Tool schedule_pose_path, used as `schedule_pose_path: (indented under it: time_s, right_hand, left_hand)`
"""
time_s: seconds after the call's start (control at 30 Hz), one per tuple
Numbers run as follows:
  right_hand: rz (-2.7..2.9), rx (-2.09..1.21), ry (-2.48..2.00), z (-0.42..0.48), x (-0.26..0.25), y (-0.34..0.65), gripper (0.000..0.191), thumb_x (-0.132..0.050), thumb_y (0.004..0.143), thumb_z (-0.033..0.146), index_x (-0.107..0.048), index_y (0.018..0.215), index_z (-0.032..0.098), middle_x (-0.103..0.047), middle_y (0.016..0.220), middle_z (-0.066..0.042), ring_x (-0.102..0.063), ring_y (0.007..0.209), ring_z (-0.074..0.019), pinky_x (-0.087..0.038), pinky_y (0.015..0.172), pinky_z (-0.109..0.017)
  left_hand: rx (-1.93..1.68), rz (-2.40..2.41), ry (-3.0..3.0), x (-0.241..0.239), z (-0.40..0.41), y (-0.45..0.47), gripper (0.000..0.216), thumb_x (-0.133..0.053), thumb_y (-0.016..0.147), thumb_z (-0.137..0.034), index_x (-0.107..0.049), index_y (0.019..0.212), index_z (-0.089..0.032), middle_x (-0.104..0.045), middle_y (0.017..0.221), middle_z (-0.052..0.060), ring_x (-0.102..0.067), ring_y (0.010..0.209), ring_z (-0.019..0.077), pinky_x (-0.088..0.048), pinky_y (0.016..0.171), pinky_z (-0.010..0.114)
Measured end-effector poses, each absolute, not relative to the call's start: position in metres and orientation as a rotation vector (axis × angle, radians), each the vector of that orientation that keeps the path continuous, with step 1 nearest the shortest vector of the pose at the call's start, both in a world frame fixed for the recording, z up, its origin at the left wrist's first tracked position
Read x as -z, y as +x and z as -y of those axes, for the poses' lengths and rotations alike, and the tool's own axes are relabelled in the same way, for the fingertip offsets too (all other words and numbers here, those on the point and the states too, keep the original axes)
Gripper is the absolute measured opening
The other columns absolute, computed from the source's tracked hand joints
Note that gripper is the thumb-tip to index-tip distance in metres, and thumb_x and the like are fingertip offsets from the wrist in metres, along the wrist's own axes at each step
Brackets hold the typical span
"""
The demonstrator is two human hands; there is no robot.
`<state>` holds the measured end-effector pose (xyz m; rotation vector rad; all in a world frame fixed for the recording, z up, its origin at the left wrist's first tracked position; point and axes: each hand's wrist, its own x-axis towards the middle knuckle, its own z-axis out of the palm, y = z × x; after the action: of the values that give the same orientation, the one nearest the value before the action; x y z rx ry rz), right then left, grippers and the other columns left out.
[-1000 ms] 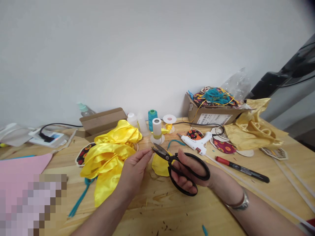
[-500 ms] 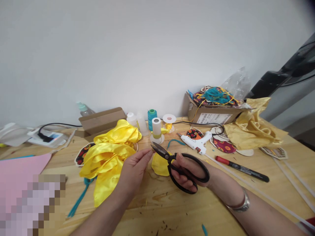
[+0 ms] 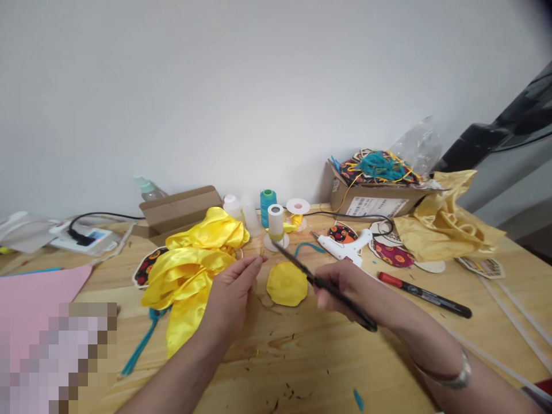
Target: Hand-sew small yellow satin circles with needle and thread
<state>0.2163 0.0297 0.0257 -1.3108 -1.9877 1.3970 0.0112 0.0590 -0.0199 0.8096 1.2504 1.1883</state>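
My right hand point(image 3: 345, 293) is closed round the black-handled scissors point(image 3: 313, 280). Their blades point up and to the left, over the edge of a small round yellow cloth piece point(image 3: 285, 287) on the table. My left hand point(image 3: 235, 287) is closed in a pinch; a tiny thin tip shows above the fingertips, too small to name. A faint strand curves on the table below that hand. Beside its wrist lies a heap of shiny yellow satin cloth point(image 3: 190, 276). The scissor blades are apart from my left fingers.
A white glue gun point(image 3: 345, 247) and a red-capped black marker point(image 3: 425, 294) lie right of centre. Behind stand a teal thread spool point(image 3: 268, 208), a white roll point(image 3: 275, 218) and a cardboard box point(image 3: 375, 201) of scraps. Pink sheet point(image 3: 43, 293) lies left.
The scissors have moved right and down, away from my left fingertips, and turned nearly edge-on. The round yellow cloth is more fully uncovered. My left hand keeps its pinch, slightly shifted.
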Motion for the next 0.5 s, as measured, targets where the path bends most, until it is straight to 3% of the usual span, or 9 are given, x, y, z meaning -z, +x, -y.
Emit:
schedule_pose_path:
  time_s: [0.1, 0.2, 0.33, 0.5]
  right_hand:
    - [2.385, -1.024, -1.553, -0.014, -0.031, 0.221, 0.020, -0.064, 0.073, 0.036, -0.059, 0.066, 0.017, -0.057, 0.062, 0.001, -0.045, 0.054, -0.0109, -0.027, 0.048, -0.023]
    - [2.638, -0.624, -1.678, 0.006, -0.024, 0.224, 0.005, -0.059, 0.073, 0.022, -0.062, 0.072, 0.018, -0.064, 0.073, -0.004, -0.056, 0.064, -0.0182, -0.030, 0.053, -0.026]
    - [2.710, -0.457, -1.688, 0.020, -0.007, 0.232, 0.017, -0.055, 0.069, 0.008, -0.063, 0.080, 0.018, -0.065, 0.082, -0.007, -0.060, 0.070, -0.0221, -0.036, 0.058, -0.030]
    - [2.698, -0.340, -1.747, 0.015, -0.005, 0.238, 0.026, -0.046, 0.070, -0.002, -0.062, 0.078, 0.017, -0.065, 0.082, -0.008, -0.061, 0.072, -0.0216, -0.039, 0.061, -0.030]
  left_hand:
    - [-1.234, -1.225, 0.733, 0.019, -0.060, 0.011, 0.031, -0.079, 0.060, -0.035, -0.073, 0.083, -0.015, -0.045, 0.047, -0.008, -0.030, 0.042, 0.0033, -0.020, 0.037, 0.015]
    - [-1.285, -1.181, 0.662, 0.015, -0.061, 0.012, 0.030, -0.080, 0.057, -0.032, -0.073, 0.079, -0.014, -0.045, 0.048, -0.008, -0.028, 0.041, 0.0027, -0.019, 0.036, 0.015]
    - [-1.313, -1.161, 0.667, 0.012, -0.060, 0.012, 0.026, -0.080, 0.059, -0.030, -0.072, 0.079, -0.015, -0.041, 0.049, -0.008, -0.028, 0.043, 0.0023, -0.018, 0.036, 0.012]
    - [-1.292, -1.168, 0.683, 0.010, -0.059, 0.011, 0.027, -0.076, 0.065, -0.032, -0.072, 0.085, -0.015, -0.037, 0.049, -0.009, -0.027, 0.043, 0.0025, -0.018, 0.035, 0.011]
